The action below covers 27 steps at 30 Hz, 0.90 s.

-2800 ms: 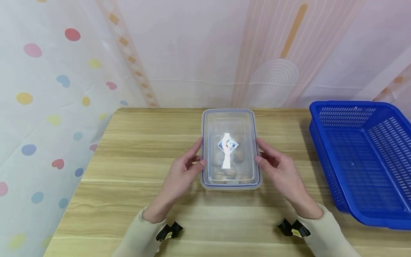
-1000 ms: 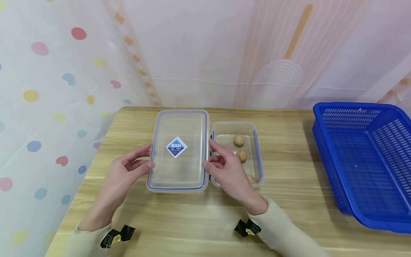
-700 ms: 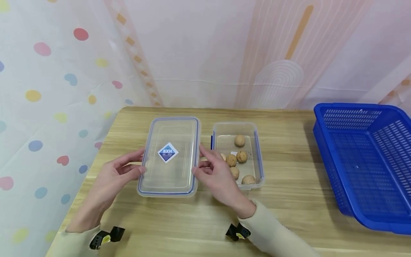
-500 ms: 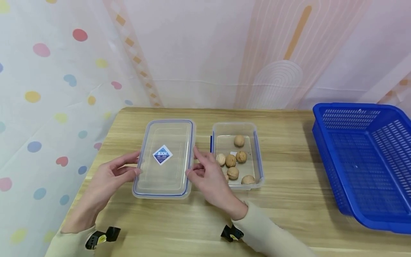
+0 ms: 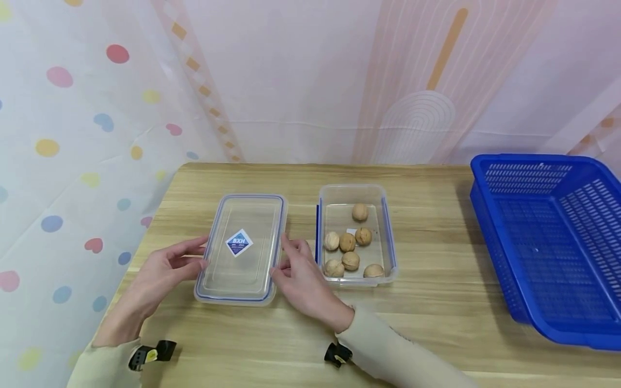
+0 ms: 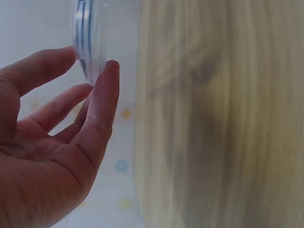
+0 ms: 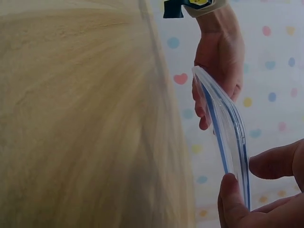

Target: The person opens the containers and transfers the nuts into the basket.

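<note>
A clear plastic lid (image 5: 254, 215) with a blue seal and a diamond-shaped label lies between both hands at the table's left. My left hand (image 5: 157, 277) pinches its left edge, thumb on one face and fingers under the other. The right hand (image 5: 305, 283) pinches the opposite edge the same way. In the right wrist view the lid (image 7: 229, 128) shows edge-on, with a gap between it and the tabletop. Right of the lid stands the uncovered clear food container (image 5: 353, 189), several walnuts (image 5: 346, 242) on its floor.
A large blue plastic basket (image 5: 495, 242) with slotted walls stands at the table's right. The wooden table (image 5: 427, 215) runs back to a patterned cloth (image 5: 310, 81). A camera (image 5: 337, 354) sits on the right wrist.
Both hands have lifted the lid off the container, carried it left and lowered it toward the table. The walnuts have come into full view; the container and basket stay put.
</note>
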Available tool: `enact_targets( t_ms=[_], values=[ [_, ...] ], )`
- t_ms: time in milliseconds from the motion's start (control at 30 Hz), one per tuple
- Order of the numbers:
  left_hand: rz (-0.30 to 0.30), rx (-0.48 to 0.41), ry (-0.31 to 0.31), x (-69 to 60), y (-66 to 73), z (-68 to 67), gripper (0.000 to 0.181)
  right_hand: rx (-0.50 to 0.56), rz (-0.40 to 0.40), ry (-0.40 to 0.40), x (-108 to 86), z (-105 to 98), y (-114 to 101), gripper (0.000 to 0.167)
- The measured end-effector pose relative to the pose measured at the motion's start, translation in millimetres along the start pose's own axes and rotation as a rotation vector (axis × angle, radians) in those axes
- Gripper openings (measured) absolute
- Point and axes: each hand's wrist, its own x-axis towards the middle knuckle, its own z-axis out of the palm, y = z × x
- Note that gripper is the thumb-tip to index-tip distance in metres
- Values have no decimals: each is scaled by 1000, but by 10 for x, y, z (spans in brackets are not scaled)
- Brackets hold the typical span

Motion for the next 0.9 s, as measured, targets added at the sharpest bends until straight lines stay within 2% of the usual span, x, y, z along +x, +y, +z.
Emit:
enact_targets(
  t_ms=[200, 333, 467, 667, 900],
  values=[
    [-49, 50, -35, 70, -80, -29, 62, -9, 23, -21, 32, 54, 69, 73],
    [-61, 51, -53, 126, -119, -11, 62, -41, 25, -30, 69, 65, 123, 73],
    [-57, 60, -63, 168, -153, 1, 61, -87, 21, -41, 116, 78, 160, 74],
    [-55, 132, -69, 198, -178, 12, 61, -126, 37, -44, 160, 99, 196, 73],
    [-57, 183, -50, 216, -186, 26, 61, -188, 29, -20, 178, 120, 216, 71]
  ],
)
